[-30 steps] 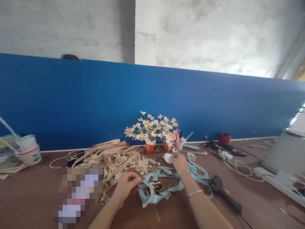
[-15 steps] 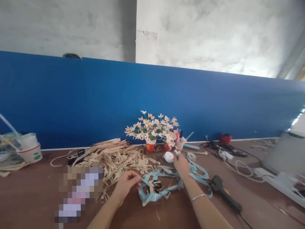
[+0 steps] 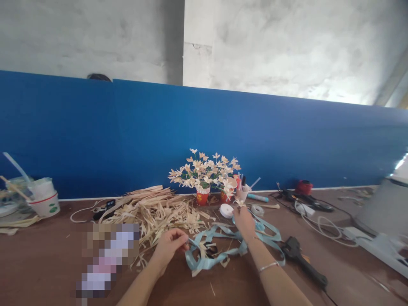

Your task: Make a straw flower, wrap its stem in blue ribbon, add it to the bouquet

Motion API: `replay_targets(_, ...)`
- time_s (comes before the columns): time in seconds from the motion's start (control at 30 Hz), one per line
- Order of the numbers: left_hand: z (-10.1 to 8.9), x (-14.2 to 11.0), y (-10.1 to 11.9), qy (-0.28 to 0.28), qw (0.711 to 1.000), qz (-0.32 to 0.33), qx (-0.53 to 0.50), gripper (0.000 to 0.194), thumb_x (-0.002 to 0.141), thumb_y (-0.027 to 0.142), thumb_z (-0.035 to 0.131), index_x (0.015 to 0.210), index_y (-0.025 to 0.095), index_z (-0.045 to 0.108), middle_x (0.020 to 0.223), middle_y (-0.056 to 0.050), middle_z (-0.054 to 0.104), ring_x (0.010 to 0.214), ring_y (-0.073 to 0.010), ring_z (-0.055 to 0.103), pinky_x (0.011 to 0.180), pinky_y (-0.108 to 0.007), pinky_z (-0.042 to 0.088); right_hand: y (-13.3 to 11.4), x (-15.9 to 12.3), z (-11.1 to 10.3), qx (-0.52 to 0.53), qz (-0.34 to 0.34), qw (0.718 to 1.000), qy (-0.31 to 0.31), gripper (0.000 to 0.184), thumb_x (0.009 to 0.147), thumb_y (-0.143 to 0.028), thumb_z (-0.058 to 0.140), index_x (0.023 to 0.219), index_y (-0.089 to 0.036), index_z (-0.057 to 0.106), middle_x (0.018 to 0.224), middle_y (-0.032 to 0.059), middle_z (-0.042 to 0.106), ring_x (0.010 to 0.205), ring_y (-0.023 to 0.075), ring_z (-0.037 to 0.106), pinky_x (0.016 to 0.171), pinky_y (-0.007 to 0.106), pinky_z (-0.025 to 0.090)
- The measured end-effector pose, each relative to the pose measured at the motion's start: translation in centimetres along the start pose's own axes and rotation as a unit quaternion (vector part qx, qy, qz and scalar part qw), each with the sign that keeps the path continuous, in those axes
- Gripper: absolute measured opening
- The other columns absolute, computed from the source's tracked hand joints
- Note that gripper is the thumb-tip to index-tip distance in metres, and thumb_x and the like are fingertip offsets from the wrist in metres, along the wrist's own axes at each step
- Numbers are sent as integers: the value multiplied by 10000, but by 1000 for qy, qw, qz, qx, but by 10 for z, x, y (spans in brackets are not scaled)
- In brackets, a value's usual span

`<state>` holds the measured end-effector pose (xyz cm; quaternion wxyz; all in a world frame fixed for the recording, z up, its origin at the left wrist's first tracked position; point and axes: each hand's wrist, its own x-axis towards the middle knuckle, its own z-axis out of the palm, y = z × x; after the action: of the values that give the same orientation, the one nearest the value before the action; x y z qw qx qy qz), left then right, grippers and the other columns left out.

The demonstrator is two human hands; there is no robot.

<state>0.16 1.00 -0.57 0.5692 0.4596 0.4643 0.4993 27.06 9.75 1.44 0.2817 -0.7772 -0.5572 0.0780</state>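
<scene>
My left hand is closed in a pinch on one end of a light blue ribbon. The rest of that ribbon lies in loose loops across the table between my hands. My right hand reaches farther forward, its fingers closed on a small cream flower that shows just past the fingertips. Right beside those fingers lies a white roll of tape. A clear tape roll rests on the other side. Behind stand red pots of cream flowers.
A heap of dry husk strips spreads at centre left. The black glue gun lies at right with its cord. Farther right are a white power strip and cables. Paper cups stand far left. A blue partition runs behind the table.
The view has shifted slightly. Both hands keep nearly the same place and grip, and the ribbon lies as before.
</scene>
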Motion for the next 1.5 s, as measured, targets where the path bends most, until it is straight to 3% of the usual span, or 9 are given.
replay_targets(0.2, 4, -7, 8, -36, 997, -33, -65, 299, 566, 375, 731, 602, 130, 562, 552, -6, 624, 487, -93, 536, 505, -206, 388, -20, -35, -4, 116, -141, 983, 1, 278, 797, -389, 485, 891, -158, 608, 862, 69, 665, 799, 200, 594, 713, 259, 431)
replay_targets(0.33, 7, -14, 12, -92, 987, -54, -120, 279, 572, 321, 743, 603, 123, 548, 560, -2, 607, 465, -76, 530, 478, -189, 364, -49, -77, -2, 333, -264, 901, -83, 231, 747, -360, 562, 759, -140, 630, 663, 34, 635, 625, 166, 562, 588, 249, 436)
replay_targets(0.5, 5, -16, 15, -125, 978, -54, -156, 265, 581, 291, 745, 588, 118, 545, 524, 9, 573, 430, -64, 517, 450, -177, 348, -75, -113, -7, 367, -396, 830, -139, 88, 742, -242, 599, 757, -177, 657, 723, 31, 629, 695, 157, 564, 667, 262, 433)
replay_targets(0.8, 1, -14, 12, -152, 974, -57, -156, 253, 591, 296, 746, 613, 118, 569, 476, 8, 570, 409, -70, 511, 450, -187, 362, -69, -116, -5, 415, -411, 783, -214, 65, 743, -242, 631, 793, -209, 657, 810, 43, 646, 784, 162, 594, 729, 282, 462)
replay_targets(0.97, 2, -14, 12, -131, 978, -55, -155, 269, 577, 296, 750, 631, 138, 539, 503, 20, 578, 408, -84, 531, 443, -196, 372, -62, -111, 1, 398, -413, 787, -229, 114, 732, -217, 618, 833, -224, 670, 862, 50, 634, 814, 171, 593, 745, 294, 467)
replay_targets(1.13, -1, -11, 13, -91, 988, -45, -119, 250, 593, 281, 724, 621, 135, 523, 557, -11, 629, 429, -88, 544, 453, -196, 376, -49, -92, 6, 330, -323, 867, -189, 309, 739, -176, 475, 1008, -192, 628, 918, 71, 657, 858, 198, 595, 810, 359, 452)
replay_targets(1.23, -1, -9, 11, -72, 994, -40, -76, 237, 604, 288, 708, 622, 131, 531, 546, -8, 626, 440, -98, 554, 465, -207, 394, -50, -89, 3, 347, -268, 875, -206, 266, 796, -250, 433, 922, -168, 653, 862, 75, 677, 818, 195, 609, 760, 327, 465)
replay_targets(1.33, -1, -8, 8, -67, 996, -33, -40, 242, 605, 305, 703, 628, 130, 537, 519, 2, 610, 445, -113, 566, 466, -219, 409, -56, -98, 0, 312, -301, 873, -221, 180, 754, -282, 544, 824, -185, 678, 794, 54, 687, 753, 186, 614, 713, 294, 458)
replay_targets(1.5, 1, -8, 6, -72, 997, -28, -13, 269, 607, 350, 699, 640, 127, 553, 508, 7, 602, 460, -118, 577, 478, -223, 426, -61, -111, 3, 220, -380, 887, -145, 91, 716, -178, 574, 687, -198, 658, 685, 10, 666, 697, 166, 596, 732, 301, 398)
